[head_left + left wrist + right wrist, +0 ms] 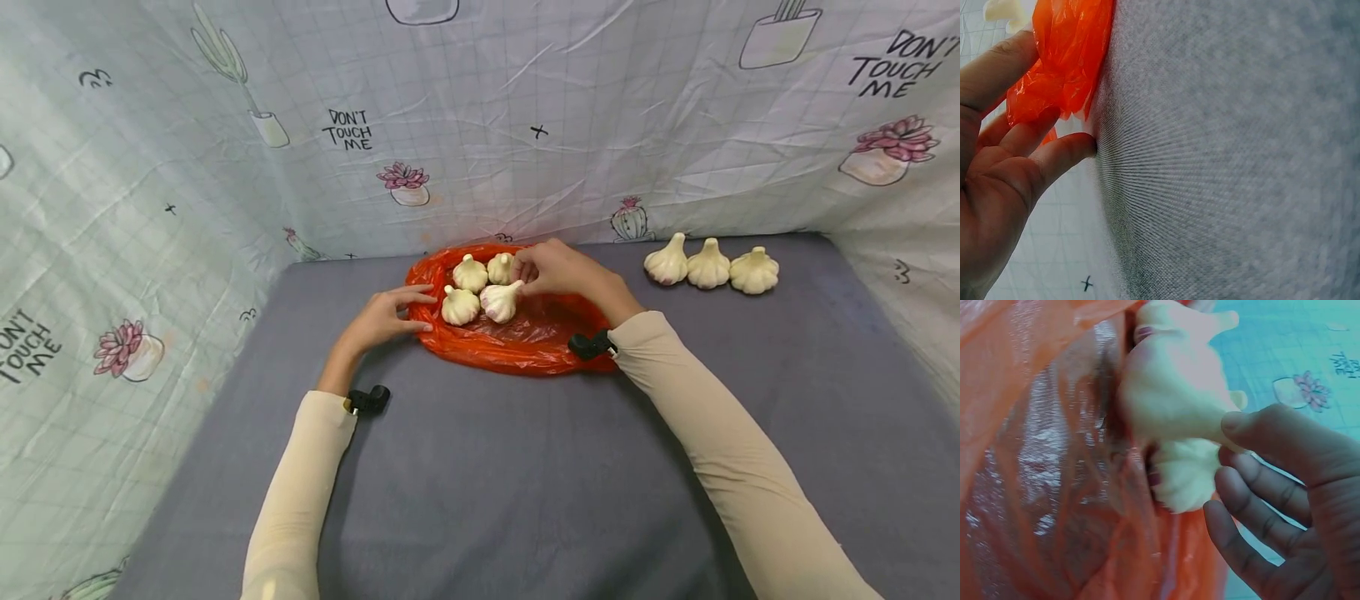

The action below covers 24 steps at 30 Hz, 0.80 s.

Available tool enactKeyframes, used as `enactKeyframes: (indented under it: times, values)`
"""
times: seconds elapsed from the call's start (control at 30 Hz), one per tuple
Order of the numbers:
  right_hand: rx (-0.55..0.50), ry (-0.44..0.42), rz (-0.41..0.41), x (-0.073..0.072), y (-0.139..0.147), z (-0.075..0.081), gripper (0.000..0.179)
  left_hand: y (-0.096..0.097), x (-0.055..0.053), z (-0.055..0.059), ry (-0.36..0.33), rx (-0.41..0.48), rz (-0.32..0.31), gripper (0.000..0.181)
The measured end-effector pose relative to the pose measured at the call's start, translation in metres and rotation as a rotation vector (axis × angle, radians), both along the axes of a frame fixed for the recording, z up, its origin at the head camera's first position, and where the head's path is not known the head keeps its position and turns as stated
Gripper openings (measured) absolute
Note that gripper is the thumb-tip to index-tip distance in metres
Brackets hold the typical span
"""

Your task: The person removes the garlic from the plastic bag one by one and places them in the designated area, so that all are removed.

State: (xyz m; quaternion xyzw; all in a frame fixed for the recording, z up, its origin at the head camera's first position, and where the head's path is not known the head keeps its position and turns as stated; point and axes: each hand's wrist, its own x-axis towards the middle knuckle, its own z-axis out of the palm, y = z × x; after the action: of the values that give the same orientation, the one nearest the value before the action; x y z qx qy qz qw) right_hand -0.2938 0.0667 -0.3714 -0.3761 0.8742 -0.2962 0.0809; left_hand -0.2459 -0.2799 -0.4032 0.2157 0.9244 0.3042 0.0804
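Observation:
A red plastic bag (495, 357) lies spread on the table with its mouth rolled open. Inside sit several garlic bulbs, among them a back left one (470, 273) and a front left one (460, 307). My right hand (566, 273) pinches the stem of another garlic bulb (1175, 387) between thumb and fingertips, over the bag. In the right wrist view a further bulb (1188, 475) shows just behind it. At the bag's left edge, my left hand (382, 317) has its fingers spread, with fingertips touching the red plastic (1072, 56).
Three more garlic bulbs stand in a row at the back right of the grey table (480, 467): a left one (667, 262), a middle one (708, 265) and a right one (754, 272). A printed curtain (465, 108) hangs along the back and sides.

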Motion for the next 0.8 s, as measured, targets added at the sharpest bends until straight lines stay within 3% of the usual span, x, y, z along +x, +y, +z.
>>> enactKeyframes:
  times: [0.23,0.5,0.7,0.8]
  values:
    - [0.008,0.053,0.042,0.000,0.002,0.004,0.012,-0.002,0.000,-0.003,-0.005,0.000,0.009,0.048]
    - [-0.021,-0.074,0.167,0.000,-0.001,-0.002,0.018,-0.001,0.001,-0.001,-0.002,0.003,0.010,0.047]
    - [0.008,-0.024,0.245,0.000,-0.006,-0.006,0.032,-0.002,0.000,-0.002,-0.005,0.004,0.002,0.049]
    - [0.017,0.003,0.265,0.000,-0.007,-0.006,0.030,-0.001,0.000,-0.003,-0.006,0.011,0.003,0.049]
